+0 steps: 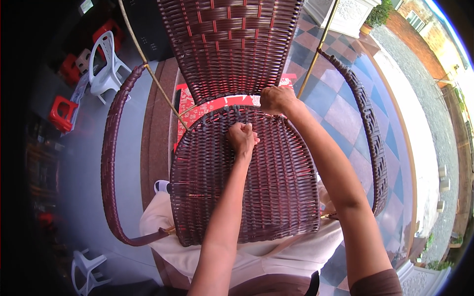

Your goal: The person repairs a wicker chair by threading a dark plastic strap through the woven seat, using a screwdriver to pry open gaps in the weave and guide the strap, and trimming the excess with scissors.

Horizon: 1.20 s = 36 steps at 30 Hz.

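Observation:
A dark brown woven wicker chair stands in front of me, its seat [276,187] over my lap and its tall backrest [229,39] beyond. My left hand [242,137] is closed in a fist just above the far middle of the seat. Whatever its fingers hold, if anything, is too small to make out. Beside the lower right corner of the backrest, at the gap above the seat, my right hand [277,100] is closed with its knuckles up. Its fingertips are hidden, so I cannot tell what they grip.
Curved wrapped armrests rise on the left [111,163] and right [368,113], joined to thin brass-coloured rods. A red patterned mat [185,101] lies beneath. White plastic chairs and red stools [62,112] stand at left. Checkered tiles [340,108] cover the right side.

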{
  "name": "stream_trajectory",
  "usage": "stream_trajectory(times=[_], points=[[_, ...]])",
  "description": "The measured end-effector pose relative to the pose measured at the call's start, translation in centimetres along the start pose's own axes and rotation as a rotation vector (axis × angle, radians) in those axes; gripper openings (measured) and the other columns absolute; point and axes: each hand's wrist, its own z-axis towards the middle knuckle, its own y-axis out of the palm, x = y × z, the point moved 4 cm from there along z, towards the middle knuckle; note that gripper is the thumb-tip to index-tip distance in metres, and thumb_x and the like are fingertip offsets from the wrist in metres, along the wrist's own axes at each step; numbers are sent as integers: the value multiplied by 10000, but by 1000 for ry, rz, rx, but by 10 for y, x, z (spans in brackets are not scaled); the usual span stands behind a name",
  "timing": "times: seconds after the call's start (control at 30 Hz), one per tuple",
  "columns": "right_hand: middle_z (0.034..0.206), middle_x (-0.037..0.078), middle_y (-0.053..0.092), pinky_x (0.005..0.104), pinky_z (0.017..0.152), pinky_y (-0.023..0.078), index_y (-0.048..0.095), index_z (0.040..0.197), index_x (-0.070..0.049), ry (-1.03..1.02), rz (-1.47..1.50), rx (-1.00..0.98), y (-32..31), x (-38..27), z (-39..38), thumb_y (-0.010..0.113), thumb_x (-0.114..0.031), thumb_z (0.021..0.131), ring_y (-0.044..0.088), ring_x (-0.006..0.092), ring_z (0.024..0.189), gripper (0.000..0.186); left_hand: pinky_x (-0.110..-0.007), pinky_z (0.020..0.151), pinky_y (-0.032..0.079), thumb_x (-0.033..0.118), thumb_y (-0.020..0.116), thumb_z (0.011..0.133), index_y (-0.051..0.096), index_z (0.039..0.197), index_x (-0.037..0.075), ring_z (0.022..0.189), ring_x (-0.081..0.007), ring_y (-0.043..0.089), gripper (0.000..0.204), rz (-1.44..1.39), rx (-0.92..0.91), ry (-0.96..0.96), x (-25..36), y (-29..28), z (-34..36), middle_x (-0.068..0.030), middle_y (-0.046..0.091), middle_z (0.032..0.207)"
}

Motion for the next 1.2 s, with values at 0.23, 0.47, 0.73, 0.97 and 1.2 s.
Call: stream_trajectory(times=[0.23,0.47,0.73,0.97,1.2], points=[[760,164,640,393,635,510,624,759,-43,-31,45,227,37,-5,-1,479,-186,747,635,300,714,204,-235,344,431,99,530,863,511,741,-46,401,-144,539,190,-72,-19,4,-7,1,5,-99,561,564],[695,142,634,360,621,513,623,677,-70,-32,98,281,49,9,-8,527,-202,708,635,267,656,166,-240,347,438,80,511,865,507,728,-53,405,-148,547,191,-9,78,-108,-1,1,5,-98,553,552],[646,146,612,357,588,505,615,643,-62,-20,105,355,51,13,-14,573,-187,675,621,261,611,136,-247,351,445,41,509,852,500,702,-47,407,-149,548,174,-29,73,-86,-1,6,4,-100,551,541],[710,95,645,330,586,506,653,733,-98,-68,-93,229,9,-19,-21,540,-168,761,644,211,678,135,-237,355,447,71,507,858,530,730,-70,423,-158,562,191,47,34,-103,-1,-2,8,-116,574,581],[597,161,590,357,510,478,610,617,-53,-69,54,352,24,6,-14,523,-112,674,578,261,512,120,-220,376,440,111,529,866,536,733,-36,440,-141,556,198,49,24,-93,-1,0,6,-94,580,600]])
